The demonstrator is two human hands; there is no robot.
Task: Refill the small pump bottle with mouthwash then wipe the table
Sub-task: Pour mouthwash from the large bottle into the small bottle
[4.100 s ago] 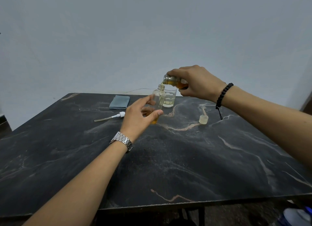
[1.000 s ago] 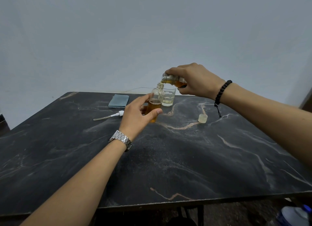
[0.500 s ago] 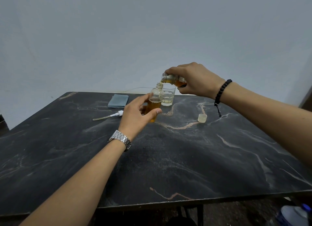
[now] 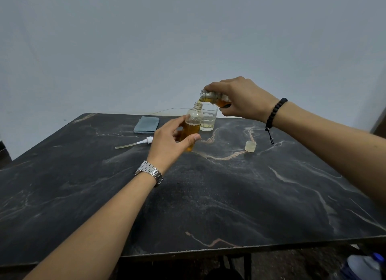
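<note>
A small clear bottle [image 4: 193, 122] stands upright on the black marble table [image 4: 208, 196], more than half full of amber mouthwash. My left hand [image 4: 169, 142] holds it near its base between thumb and fingers. My right hand [image 4: 240, 99] grips a mouthwash bottle [image 4: 211, 96] tipped on its side, its mouth just above the small bottle's open neck, with liquid running in. The white pump head [image 4: 139, 142] with its tube lies on the table to the left. A folded grey-blue cloth [image 4: 146, 124] lies at the back left.
A drinking glass [image 4: 207, 119] with a little pale liquid stands right behind the small bottle. A pale cap [image 4: 250, 146] sits on the table to the right. A plastic water bottle [image 4: 363, 267] is on the floor at the lower right.
The amber level in the small bottle has risen since 4.1 s ago. Both hands keep almost the same places; the pouring goes on.
</note>
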